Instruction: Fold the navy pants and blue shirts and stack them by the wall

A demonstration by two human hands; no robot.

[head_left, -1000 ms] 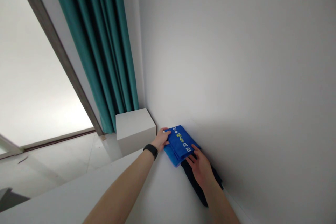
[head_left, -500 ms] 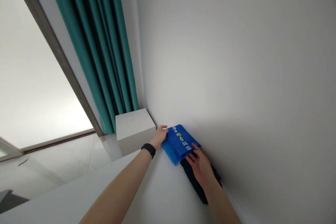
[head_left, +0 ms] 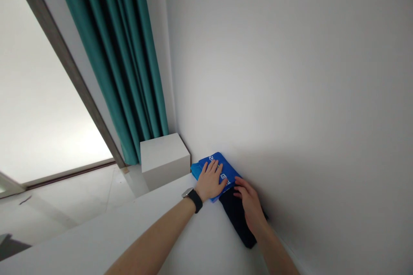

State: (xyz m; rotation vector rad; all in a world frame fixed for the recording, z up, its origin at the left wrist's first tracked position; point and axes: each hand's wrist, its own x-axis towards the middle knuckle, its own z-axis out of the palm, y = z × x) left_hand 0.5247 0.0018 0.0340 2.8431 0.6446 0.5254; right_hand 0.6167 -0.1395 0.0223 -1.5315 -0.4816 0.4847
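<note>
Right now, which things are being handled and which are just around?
Handled: blue cloth under the left hand; dark cloth under the right hand.
Around: white box, green curtain, wall, white surface.

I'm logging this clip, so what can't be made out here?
- Blue folded cloth, head view: the left hand covers most of its yellow print.
- Dark folded cloth: the right hand hides part; its kind cannot be told.
- White box: contents not visible.
</note>
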